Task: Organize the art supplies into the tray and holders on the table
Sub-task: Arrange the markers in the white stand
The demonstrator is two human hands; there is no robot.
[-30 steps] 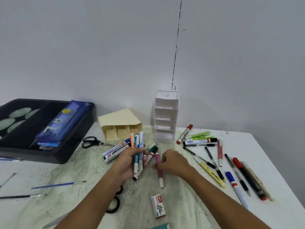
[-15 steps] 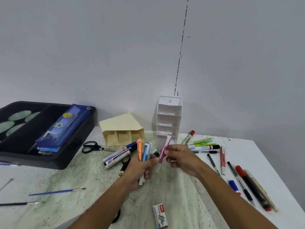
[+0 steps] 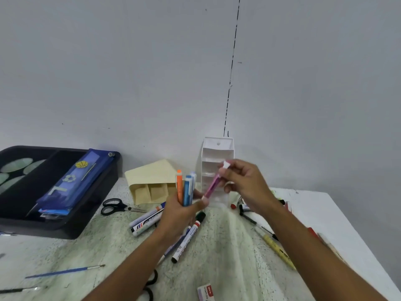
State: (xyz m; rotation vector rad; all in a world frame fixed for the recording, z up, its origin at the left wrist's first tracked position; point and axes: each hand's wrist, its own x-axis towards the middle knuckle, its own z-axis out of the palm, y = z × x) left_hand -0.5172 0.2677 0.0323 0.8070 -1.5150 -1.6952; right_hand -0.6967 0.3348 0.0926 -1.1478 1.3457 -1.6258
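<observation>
Meanwhile the left hand [image 3: 178, 216] gripped a bundle of markers [image 3: 185, 189] upright above the worktop [image 3: 227, 246], and the right hand [image 3: 245, 183] pinched a tilted pink marker [image 3: 211, 187] beside them.

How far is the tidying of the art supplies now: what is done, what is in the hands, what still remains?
Done: only a blue pencil case lies in the black tray; the beige holder and white holder look empty. In hand: the left hand holds a bunch of markers, and the right hand holds a pink marker. Left: loose markers, scissors and a paintbrush on the table.
</observation>
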